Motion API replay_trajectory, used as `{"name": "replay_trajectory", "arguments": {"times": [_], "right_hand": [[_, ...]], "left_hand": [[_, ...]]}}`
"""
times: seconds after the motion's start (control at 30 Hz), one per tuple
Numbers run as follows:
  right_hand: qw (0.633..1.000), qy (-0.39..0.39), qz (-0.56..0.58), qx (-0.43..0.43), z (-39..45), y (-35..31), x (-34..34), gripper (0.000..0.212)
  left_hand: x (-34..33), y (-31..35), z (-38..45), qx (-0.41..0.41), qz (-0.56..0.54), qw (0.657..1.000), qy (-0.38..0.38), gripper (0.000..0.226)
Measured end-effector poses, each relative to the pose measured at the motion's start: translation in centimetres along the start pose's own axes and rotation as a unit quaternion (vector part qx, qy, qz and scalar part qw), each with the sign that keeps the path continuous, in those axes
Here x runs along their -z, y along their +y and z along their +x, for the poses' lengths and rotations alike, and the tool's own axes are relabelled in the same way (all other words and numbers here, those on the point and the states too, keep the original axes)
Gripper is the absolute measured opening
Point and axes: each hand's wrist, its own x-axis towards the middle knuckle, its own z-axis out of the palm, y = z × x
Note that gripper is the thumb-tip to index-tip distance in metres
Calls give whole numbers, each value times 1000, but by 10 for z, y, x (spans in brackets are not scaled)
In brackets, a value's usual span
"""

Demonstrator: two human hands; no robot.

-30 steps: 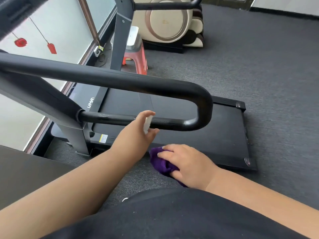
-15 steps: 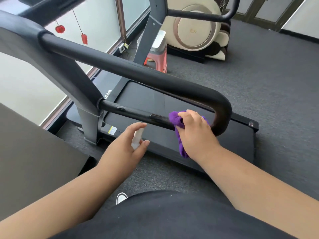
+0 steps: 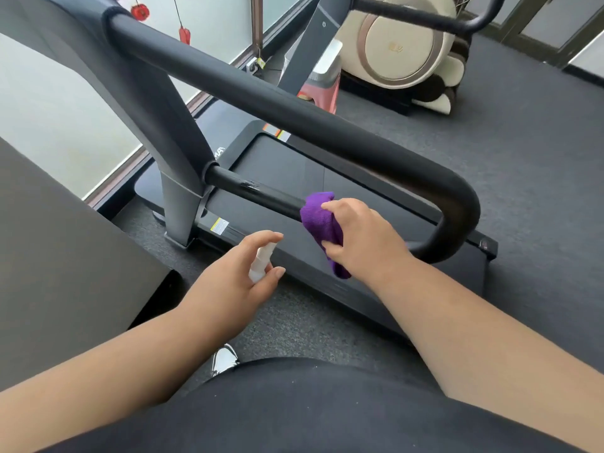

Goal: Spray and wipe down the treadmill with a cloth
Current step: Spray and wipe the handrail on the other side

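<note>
Fingers (image 3: 340, 209) clamp purple cloth (image 3: 318, 220) around handrail (image 3: 271, 197); left fingers (image 3: 261, 238) grip spray bottle (image 3: 261, 260).

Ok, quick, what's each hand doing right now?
Left hand: holding the small white spray bottle, fingers curled round it.
Right hand: gripping the purple cloth around the treadmill's lower handrail.

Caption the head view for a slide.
Right hand wipes treadmill rail with cloth; left hand holds spray bottle.

Home gym, treadmill (image 3: 327, 178), massage chair (image 3: 402, 44), grey carpet (image 3: 523, 142)
</note>
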Motion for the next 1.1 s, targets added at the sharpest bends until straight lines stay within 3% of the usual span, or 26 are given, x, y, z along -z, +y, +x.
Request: {"name": "replay_trajectory", "arguments": {"times": [0.2, 0.53, 0.77, 0.97, 1.1], "right_hand": [[998, -29, -31, -35, -13, 18, 2, 83], [981, -17, -180, 72, 77, -70, -45, 100], [981, -34, -172, 85, 129, -128, -65, 100], [987, -36, -143, 59, 102, -100, -48, 94], [977, -22, -207, 53, 96, -104, -54, 96]], "left_hand": [[-1, -7, -4, 0, 1, 1000, 2, 45], [31, -45, -6, 37, 1, 998, 44, 46], [42, -60, 12, 38, -3, 999, 25, 46], [60, -62, 32, 14, -15, 1000, -10, 47], [82, -74, 38, 13, -21, 1000, -16, 45]]}}
